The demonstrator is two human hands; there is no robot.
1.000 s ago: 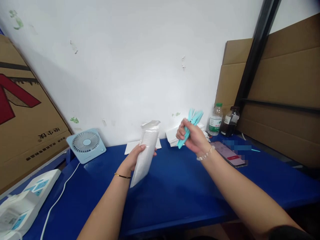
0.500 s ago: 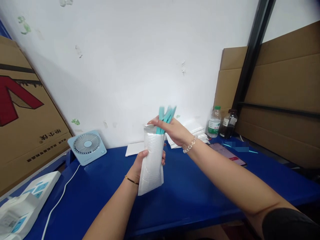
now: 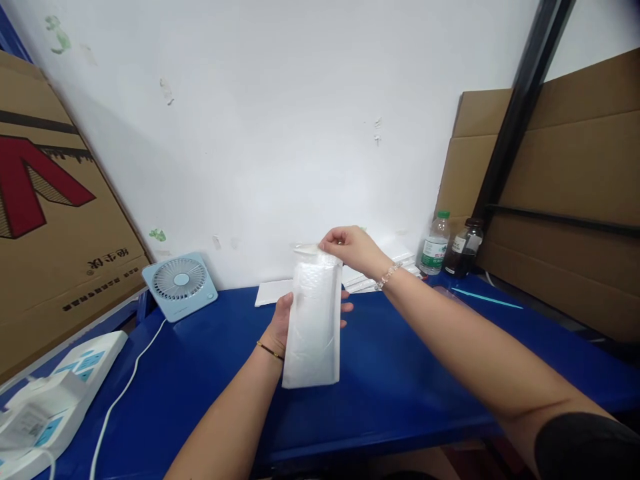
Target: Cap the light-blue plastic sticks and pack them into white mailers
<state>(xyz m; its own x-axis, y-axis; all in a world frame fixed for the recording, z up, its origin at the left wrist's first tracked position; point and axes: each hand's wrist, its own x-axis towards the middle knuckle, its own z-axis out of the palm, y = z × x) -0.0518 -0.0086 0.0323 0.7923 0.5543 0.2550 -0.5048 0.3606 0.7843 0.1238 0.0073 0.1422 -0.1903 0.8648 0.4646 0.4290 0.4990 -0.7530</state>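
A white padded bubble mailer [image 3: 314,327] stands upright above the table, its mouth at the top. My left hand [image 3: 281,320] is wrapped round it from behind, thumb on the left side and fingertips showing past the right edge. At the mouth, my right hand [image 3: 354,249] pinches the top right edge between thumb and fingers. The teal strips seen before are out of sight now. Behind my right wrist lies a stack of white mailers [image 3: 407,260], and one flat white piece [image 3: 273,292] rests by the wall.
On the blue table [image 3: 400,400], a light blue fan [image 3: 181,283] and a white power strip [image 3: 75,387] stand left. Two bottles, one clear [image 3: 436,247] and one dark [image 3: 464,250], stand back right near a thin teal strip [image 3: 487,298]. Cardboard [image 3: 575,200] borders the right side.
The teal strips that my right hand held at the mailer's mouth have gone down out of view into it. My right hand now pinches the mailer's top edge. The view has shifted slightly.
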